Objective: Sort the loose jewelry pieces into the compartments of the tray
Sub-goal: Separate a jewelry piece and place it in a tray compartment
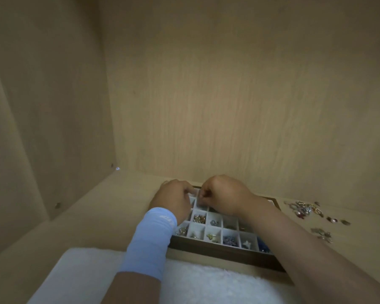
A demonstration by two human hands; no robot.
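- The tray point(224, 252) is the anchor here: a dark wooden frame with pale, square compartments, sitting on the wooden shelf point(110, 218) close to the back wall.
- Its near row is mostly filled already: gold bits, a star-shaped piece, a blue beaded cluster point(230, 239). One type per cell, by the look of it, so the sort is well underway.
- Both hands meet over the tray's far-left compartments. The right hand point(223, 195) is curled with fingertips pinched tight, probably on something tiny, but I honestly can't make out a piece in there.
- The left hand point(173, 199) rests on the tray's left edge, fingers bent in toward the same cells. I'd guess it's steadying the tray or helping place, though whether it's holding anything I can't tell. It has a light blue wristband point(150, 240) on.
- The loose jewelry pile point(305, 210) lies on the shelf just right of the tray's far corner, with a smaller scatter point(321, 234) nearer. Handy reach for the right hand, and plenty left to sort.
- In front of the tray there's a fluffy white mat point(184, 281).
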